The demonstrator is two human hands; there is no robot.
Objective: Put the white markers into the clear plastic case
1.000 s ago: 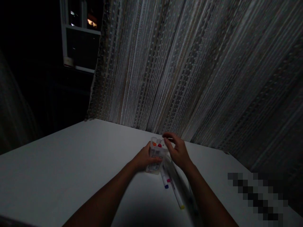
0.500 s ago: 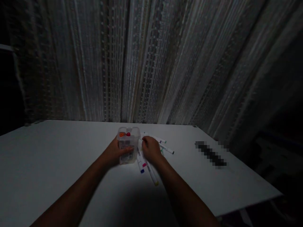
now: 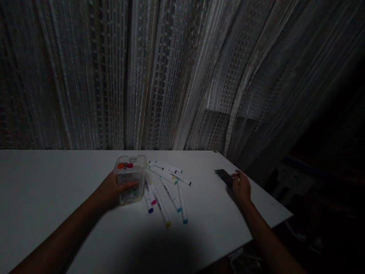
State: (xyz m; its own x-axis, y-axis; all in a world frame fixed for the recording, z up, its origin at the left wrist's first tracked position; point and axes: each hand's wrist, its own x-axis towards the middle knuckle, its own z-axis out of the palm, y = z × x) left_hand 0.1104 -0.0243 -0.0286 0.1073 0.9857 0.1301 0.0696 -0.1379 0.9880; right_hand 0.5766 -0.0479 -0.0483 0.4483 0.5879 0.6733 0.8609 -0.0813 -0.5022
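My left hand [image 3: 114, 188] is wrapped round a clear plastic marker box [image 3: 134, 177], thumb across its labelled front. The box stands upright on the table, with an orange marker cap [image 3: 121, 166] and a red marker cap [image 3: 129, 165] showing near its top. Beside it lie several loose white markers with coloured ends, among them a yellow-ended marker [image 3: 160, 205] and a blue-ended marker [image 3: 182, 201]. At the right, my right hand [image 3: 242, 186] is closed over one end of a dark, flat phone [image 3: 224, 176]. Its far end is pixelated; some fingers are hidden.
The white table [image 3: 71, 167] has its right edge [image 3: 269, 198] close beyond my right hand. A striped, patterned curtain [image 3: 142, 76] hangs behind it. Dim, hard-to-make-out objects lie below and beyond the table at right.
My right hand has gone from the markers to the phone on the right, uncovering more markers. The view has turned right; my left hand still holds the box.
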